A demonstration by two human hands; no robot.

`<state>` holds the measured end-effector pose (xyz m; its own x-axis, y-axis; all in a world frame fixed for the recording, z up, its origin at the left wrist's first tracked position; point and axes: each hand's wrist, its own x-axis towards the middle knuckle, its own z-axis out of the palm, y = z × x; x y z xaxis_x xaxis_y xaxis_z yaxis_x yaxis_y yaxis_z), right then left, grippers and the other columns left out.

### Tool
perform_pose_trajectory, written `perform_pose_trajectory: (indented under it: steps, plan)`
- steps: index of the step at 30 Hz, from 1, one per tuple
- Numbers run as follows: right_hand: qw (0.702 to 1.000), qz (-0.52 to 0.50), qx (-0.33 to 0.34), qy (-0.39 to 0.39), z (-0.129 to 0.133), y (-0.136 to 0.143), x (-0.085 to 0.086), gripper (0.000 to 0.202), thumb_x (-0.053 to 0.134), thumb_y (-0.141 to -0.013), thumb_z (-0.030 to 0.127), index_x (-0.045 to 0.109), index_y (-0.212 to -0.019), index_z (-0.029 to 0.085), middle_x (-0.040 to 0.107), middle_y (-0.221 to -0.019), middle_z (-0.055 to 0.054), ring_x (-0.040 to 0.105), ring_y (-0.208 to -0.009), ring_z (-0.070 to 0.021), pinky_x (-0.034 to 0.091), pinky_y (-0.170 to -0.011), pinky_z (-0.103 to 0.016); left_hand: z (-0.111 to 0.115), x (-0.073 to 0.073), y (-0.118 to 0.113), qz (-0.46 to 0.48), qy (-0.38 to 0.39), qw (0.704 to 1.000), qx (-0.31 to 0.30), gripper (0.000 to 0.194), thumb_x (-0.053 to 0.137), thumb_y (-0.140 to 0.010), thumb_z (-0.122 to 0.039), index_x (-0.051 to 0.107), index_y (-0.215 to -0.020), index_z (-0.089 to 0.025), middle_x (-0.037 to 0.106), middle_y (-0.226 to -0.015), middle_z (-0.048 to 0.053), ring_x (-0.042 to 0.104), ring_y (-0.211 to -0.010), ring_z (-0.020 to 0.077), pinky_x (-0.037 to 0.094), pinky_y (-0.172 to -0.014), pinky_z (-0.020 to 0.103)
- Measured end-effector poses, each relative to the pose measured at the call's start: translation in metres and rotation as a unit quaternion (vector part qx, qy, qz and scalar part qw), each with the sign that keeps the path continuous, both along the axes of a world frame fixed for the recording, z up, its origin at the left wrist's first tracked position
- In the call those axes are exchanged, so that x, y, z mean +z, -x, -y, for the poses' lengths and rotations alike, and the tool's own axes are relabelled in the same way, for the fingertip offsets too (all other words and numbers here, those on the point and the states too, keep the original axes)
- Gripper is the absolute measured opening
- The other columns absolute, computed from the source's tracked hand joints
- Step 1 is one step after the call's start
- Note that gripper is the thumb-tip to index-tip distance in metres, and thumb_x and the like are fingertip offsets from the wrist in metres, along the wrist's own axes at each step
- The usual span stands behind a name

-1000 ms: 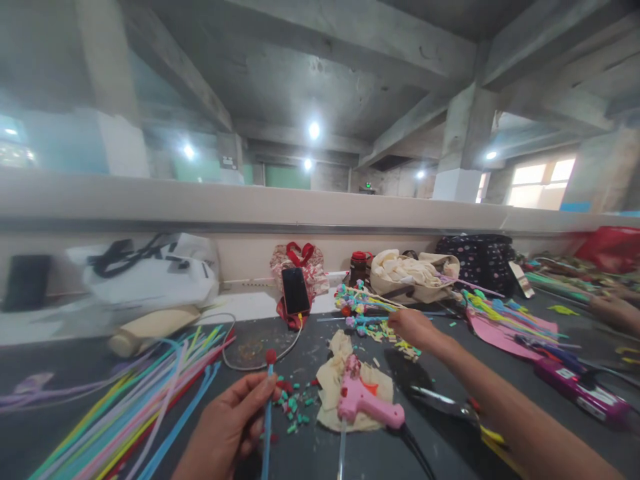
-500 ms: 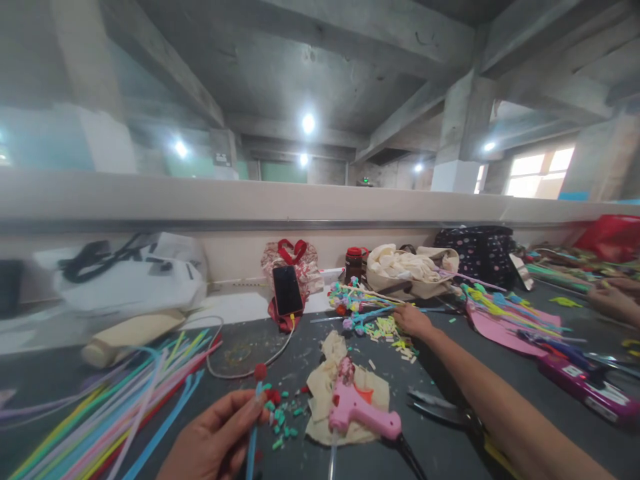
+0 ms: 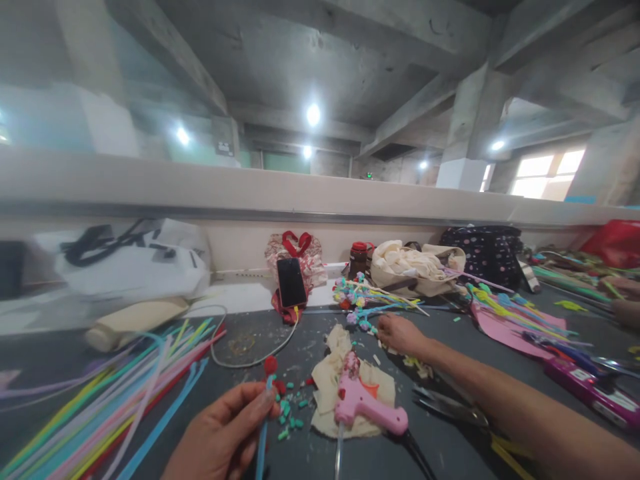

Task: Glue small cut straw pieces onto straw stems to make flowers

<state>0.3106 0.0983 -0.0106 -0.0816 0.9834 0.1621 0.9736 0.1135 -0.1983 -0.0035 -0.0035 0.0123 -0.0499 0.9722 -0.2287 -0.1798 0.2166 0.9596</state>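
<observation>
My left hand [image 3: 230, 430] pinches a light blue stem [image 3: 263, 433] topped by a red ball [image 3: 271, 365], low and left of centre. Small green pieces [image 3: 287, 410] lie just right of its fingers. My right hand [image 3: 400, 333] reaches over the small pale yellow pieces [image 3: 417, 365], fingertips down on the table with fingers drawn together; whether something is between them is too small to tell. Just behind it lie finished-looking stems with coloured clusters [image 3: 361, 320]. Between my hands, a pink glue gun [image 3: 370, 405] rests on a cream cloth [image 3: 325, 380].
Long coloured stems [image 3: 125, 393] spread at the left. A phone [image 3: 291, 283] with a cable leans behind. Pliers [image 3: 450, 405] lie beneath my right forearm. A pink sheet [image 3: 505, 333] and a purple tool [image 3: 593, 393] are at right, near another person's hand [image 3: 627, 313].
My right hand has moved left over the pale yellow pieces, covering more of them. My left hand still holds the blue stem. The view has shifted slightly.
</observation>
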Motion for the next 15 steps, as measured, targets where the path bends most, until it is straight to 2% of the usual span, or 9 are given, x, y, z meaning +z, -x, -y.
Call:
perform_pose_trajectory:
  steps: [4,8,11,15]
  plan:
    - [0.998,-0.052,0.025,0.026,0.009,-0.015,0.024,0.017,0.051,-0.071,0.026,0.065,-0.066,0.017,0.059,-0.057,0.001,0.05,-0.053,-0.0123,0.031,-0.049,-0.021,0.001,-0.002,0.0,0.009,0.011,1.0,-0.007,0.031,0.074,-0.045,-0.039,0.061,-0.063,-0.017,0.062,-0.053,0.001,0.04,-0.031,0.0044,0.029,-0.029,0.014]
    - [0.994,-0.111,0.008,0.017,0.014,-0.029,0.041,0.023,0.049,-0.07,0.029,0.064,-0.058,0.015,0.054,-0.05,0.003,0.046,-0.05,-0.0108,0.029,-0.047,-0.021,0.002,-0.003,-0.001,0.006,0.023,1.0,-0.015,0.031,0.073,-0.047,-0.04,0.061,-0.065,-0.018,0.063,-0.055,0.001,0.044,-0.032,0.0066,0.033,-0.031,0.017]
    - [0.987,-0.16,-0.014,0.017,0.017,-0.032,0.042,0.021,0.053,-0.067,0.032,0.064,-0.06,0.015,0.052,-0.048,0.004,0.045,-0.047,-0.0096,0.029,-0.046,-0.02,0.002,-0.001,-0.003,-0.005,0.023,1.0,-0.012,0.031,0.072,-0.048,-0.042,0.06,-0.064,-0.018,0.064,-0.057,0.002,0.046,-0.035,0.0081,0.037,-0.033,0.018]
    - [0.973,-0.226,-0.04,0.036,0.02,-0.031,0.033,0.024,0.051,-0.068,0.034,0.06,-0.058,0.014,0.046,-0.039,0.005,0.041,-0.038,-0.0075,0.028,-0.039,-0.018,0.002,0.002,-0.003,-0.013,0.0,1.0,-0.011,0.031,0.072,-0.049,-0.041,0.06,-0.063,-0.017,0.063,-0.057,0.002,0.041,-0.034,0.0054,0.031,-0.031,0.015]
